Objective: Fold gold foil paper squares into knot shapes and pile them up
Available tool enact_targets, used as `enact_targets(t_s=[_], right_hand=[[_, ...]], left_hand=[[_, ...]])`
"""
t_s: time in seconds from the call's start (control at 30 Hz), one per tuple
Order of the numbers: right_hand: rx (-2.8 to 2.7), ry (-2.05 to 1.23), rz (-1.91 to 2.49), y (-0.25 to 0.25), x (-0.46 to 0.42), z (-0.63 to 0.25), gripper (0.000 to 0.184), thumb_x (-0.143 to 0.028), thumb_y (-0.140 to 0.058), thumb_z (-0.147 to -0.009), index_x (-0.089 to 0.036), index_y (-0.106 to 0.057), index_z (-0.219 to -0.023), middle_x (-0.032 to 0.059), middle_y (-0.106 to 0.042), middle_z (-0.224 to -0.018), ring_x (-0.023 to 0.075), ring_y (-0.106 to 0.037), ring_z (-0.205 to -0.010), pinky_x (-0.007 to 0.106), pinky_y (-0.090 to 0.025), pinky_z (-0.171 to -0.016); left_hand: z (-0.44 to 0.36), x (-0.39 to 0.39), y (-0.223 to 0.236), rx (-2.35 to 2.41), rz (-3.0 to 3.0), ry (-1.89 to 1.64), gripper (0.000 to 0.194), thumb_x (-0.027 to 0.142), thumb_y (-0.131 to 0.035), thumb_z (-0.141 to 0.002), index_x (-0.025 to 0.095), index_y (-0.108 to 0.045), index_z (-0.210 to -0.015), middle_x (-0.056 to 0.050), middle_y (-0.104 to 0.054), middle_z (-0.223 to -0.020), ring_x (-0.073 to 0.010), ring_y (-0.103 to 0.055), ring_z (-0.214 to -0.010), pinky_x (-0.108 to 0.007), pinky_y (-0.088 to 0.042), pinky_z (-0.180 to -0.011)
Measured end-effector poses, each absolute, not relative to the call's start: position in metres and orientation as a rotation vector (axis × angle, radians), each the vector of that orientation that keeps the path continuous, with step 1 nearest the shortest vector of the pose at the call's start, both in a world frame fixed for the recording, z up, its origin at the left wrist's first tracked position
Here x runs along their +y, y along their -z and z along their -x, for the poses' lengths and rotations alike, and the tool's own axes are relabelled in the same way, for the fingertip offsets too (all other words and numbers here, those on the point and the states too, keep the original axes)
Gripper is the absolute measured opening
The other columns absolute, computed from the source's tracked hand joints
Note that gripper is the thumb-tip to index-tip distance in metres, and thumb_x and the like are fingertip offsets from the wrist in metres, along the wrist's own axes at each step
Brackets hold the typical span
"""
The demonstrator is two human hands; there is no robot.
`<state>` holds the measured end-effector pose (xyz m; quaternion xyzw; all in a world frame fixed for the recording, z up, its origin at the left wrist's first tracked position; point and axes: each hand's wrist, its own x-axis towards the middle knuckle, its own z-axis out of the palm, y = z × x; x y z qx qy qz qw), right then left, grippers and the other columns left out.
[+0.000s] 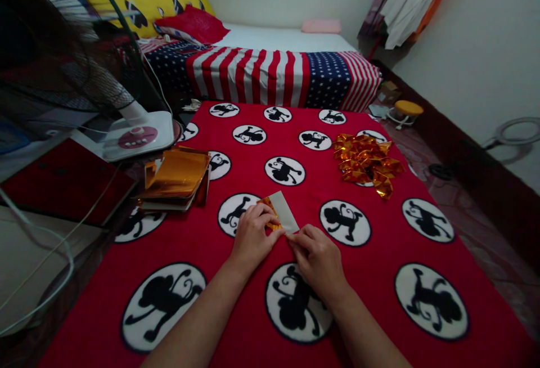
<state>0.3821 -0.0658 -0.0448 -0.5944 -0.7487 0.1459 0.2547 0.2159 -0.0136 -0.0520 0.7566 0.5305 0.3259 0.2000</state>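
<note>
A sheet of gold foil paper (282, 209) with a pale back lies on the red cloth (291, 138), partly folded so that gold shows along its left side. Pressed on that gold part is my left hand (255, 228), its fingers closed on the paper. My right hand (315, 251) pinches the paper's near corner, close to my left thumb. Fingertips cover part of the fold. To the left sits a stack of gold foil sheets (179, 174). Several folded gold foil pieces (365, 160) lie heaped at the right.
An electric fan (141, 131) stands at the left, its cord hanging beside the cloth. Beyond the far edge is a bed with a flag-patterned cover (261, 75). A small stool with a yellow seat (408, 108) is on the floor at the right, near the wall.
</note>
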Motion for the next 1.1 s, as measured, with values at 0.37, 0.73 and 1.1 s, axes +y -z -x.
enact_targets(t_s=[0.37, 0.73, 1.1], right_hand=[[-2.054, -0.390, 1.637, 0.0437, -0.0659, -0.3815, 0.019, -0.024, -0.052, -0.093, -0.023, -0.071, -0.090, 0.0036, -0.058, -0.079, 0.0153, -0.055, -0.078, 0.025, -0.038, -0.066], [-2.125, -0.281, 1.566, 0.0408, -0.0651, -0.3736, 0.021, -0.024, -0.050, -0.094, -0.024, -0.069, -0.102, 0.0041, -0.058, -0.083, 0.0145, -0.054, -0.078, 0.024, -0.038, -0.069], [-2.165, -0.235, 1.634, 0.0429, -0.0643, -0.3727, 0.022, -0.027, -0.048, -0.096, -0.024, -0.070, -0.096, 0.0036, -0.055, -0.080, 0.0144, -0.052, -0.077, 0.024, -0.035, -0.068]], left_hand=[[-0.2115, -0.0099, 0.0527, 1.407, -2.103, -0.878, 0.010, 0.012, -0.068, -0.077, 0.021, -0.068, -0.076, -0.003, -0.063, -0.093, -0.0211, -0.057, -0.094, -0.038, -0.045, -0.087], [-0.2118, -0.0108, 0.0517, 1.414, -2.093, -0.881, 0.007, 0.013, -0.068, -0.077, 0.020, -0.069, -0.077, -0.003, -0.063, -0.093, -0.0208, -0.056, -0.094, -0.038, -0.045, -0.087], [-0.2090, -0.0079, 0.0537, 1.351, -2.094, -0.880, 0.015, 0.007, -0.062, -0.080, 0.019, -0.070, -0.078, -0.003, -0.063, -0.092, -0.0198, -0.055, -0.093, -0.037, -0.044, -0.087]])
